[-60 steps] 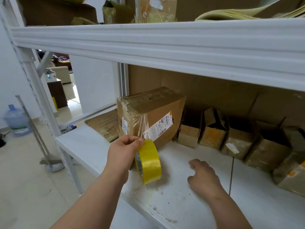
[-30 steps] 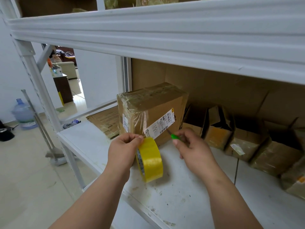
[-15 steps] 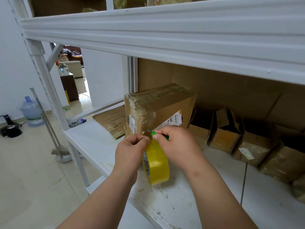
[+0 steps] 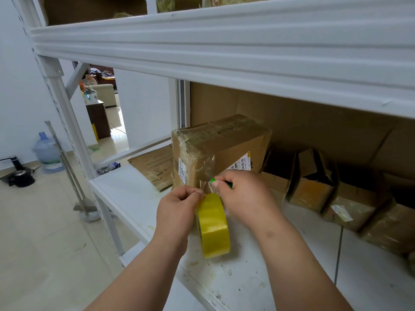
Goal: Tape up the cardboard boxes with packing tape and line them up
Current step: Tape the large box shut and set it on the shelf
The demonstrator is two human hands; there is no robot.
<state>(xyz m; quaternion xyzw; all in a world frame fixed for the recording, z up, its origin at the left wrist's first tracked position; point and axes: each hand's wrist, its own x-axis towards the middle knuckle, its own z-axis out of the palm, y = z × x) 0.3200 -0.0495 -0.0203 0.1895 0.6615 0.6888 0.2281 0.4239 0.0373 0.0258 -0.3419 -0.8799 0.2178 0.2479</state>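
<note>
I am at the cutting step: my left hand (image 4: 177, 209) pinches the yellow tape roll (image 4: 213, 225) at its top, a clear strip running up to the big taped box (image 4: 220, 151) on the shelf (image 4: 134, 198). My right hand (image 4: 242, 196) grips a small green cutter (image 4: 221, 183) against that strip. Next, I judge, comes slicing it and pressing the end flat. Behind to the right, small boxes (image 4: 312, 189) stand open; what they contain I cannot tell.
</note>
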